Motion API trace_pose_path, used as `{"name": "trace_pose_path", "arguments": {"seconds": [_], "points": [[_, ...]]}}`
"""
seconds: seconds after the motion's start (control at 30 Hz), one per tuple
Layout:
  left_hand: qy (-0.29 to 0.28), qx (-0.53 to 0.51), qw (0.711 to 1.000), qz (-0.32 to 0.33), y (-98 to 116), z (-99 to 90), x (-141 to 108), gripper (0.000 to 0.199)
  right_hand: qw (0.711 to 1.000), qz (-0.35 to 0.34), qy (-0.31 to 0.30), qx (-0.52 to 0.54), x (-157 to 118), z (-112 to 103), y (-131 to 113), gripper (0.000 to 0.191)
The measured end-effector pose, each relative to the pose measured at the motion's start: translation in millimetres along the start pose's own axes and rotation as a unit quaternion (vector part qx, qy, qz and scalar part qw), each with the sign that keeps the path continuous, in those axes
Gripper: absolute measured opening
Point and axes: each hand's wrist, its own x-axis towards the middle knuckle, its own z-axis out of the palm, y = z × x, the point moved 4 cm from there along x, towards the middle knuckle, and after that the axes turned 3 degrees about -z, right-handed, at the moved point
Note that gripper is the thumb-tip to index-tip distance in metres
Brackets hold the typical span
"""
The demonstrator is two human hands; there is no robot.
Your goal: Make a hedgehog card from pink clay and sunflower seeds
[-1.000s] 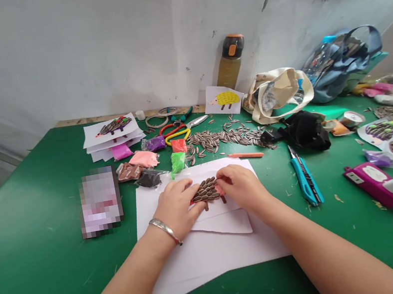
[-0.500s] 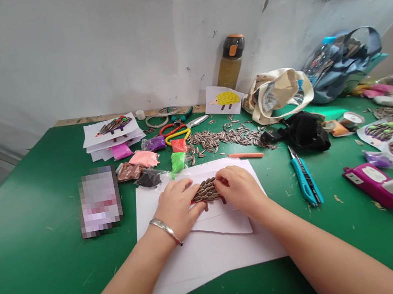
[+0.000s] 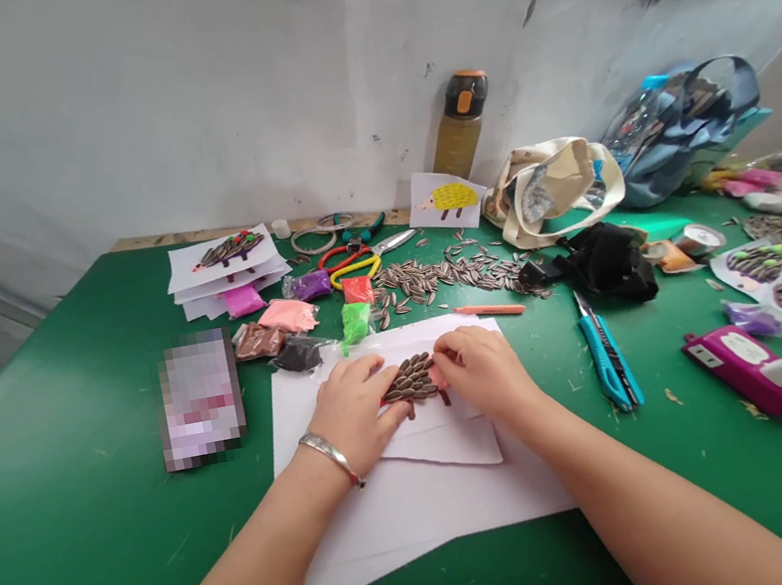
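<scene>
Striped sunflower seeds (image 3: 412,378) lie in overlapping rows on a small hedgehog shape, with brown legs and a pink face (image 3: 438,378) showing. It is on a white card (image 3: 455,441) that rests on larger white sheets (image 3: 372,528). My left hand (image 3: 350,405) lies flat at the card's left, thumb and forefinger apart beside the seeds, holding nothing. At the right end of the shape, by the pink face, my right hand (image 3: 487,371) has its fingertips pinched together. Whatever is between them is hidden.
Loose sunflower seeds (image 3: 411,281) spread beyond the sheets, near scissors (image 3: 356,263) and bagged clay (image 3: 289,315). A blue utility knife (image 3: 608,355) lies right, near a magenta glue gun (image 3: 753,370). A hedgehog drawing (image 3: 448,199) leans by a bottle (image 3: 459,124).
My right hand has shifted slightly right, off the seeds' edge, and more of the pink face shows. My left hand stays in place.
</scene>
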Motion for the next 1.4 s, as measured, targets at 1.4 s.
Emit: {"name": "trace_pose_path", "arguments": {"seconds": [1.4], "points": [[-0.021,0.006,1.0,-0.014,0.0,-1.5,0.4,0.026,0.996,0.016,0.004,0.084,2.7,-3.4,10.5,0.021]]}}
